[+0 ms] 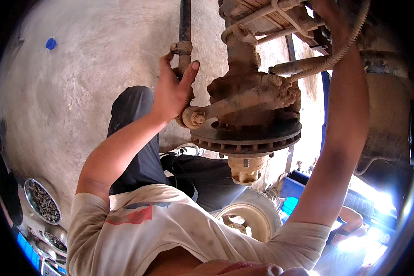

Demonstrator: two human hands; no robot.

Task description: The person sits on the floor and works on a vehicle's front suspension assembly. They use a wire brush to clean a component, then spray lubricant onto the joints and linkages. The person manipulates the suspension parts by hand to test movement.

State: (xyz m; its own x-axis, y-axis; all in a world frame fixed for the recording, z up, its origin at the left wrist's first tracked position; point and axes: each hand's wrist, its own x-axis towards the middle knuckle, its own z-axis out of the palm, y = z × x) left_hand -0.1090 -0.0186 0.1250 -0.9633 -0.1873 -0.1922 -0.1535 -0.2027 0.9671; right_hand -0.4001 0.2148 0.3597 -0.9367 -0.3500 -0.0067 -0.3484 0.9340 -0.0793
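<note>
My left hand [172, 94] wraps round a dark, dirty tie rod [185, 62] near its clamp, with the fingers partly behind the rod and the thumb raised. Just below the hand, the rod's joint [195, 117] is bolted with a nut to a rusty steering arm [241, 102]. That arm joins the steering knuckle, above a vented brake disc [248, 138] and a wheel hub [244, 169]. My right forearm [347, 96] stretches up past the knuckle to the top edge. Shadow and the picture's edge hide the fingers of my right hand [323, 6].
A ribbed hose [333, 60] runs beside my right forearm, below the leaf spring [267, 23]. Behind my body stands a wheel [257, 211]. Metal bowls of small parts [42, 201] sit at lower left; a blue cap [50, 43] lies on the floor. Another person [349, 230] is at lower right.
</note>
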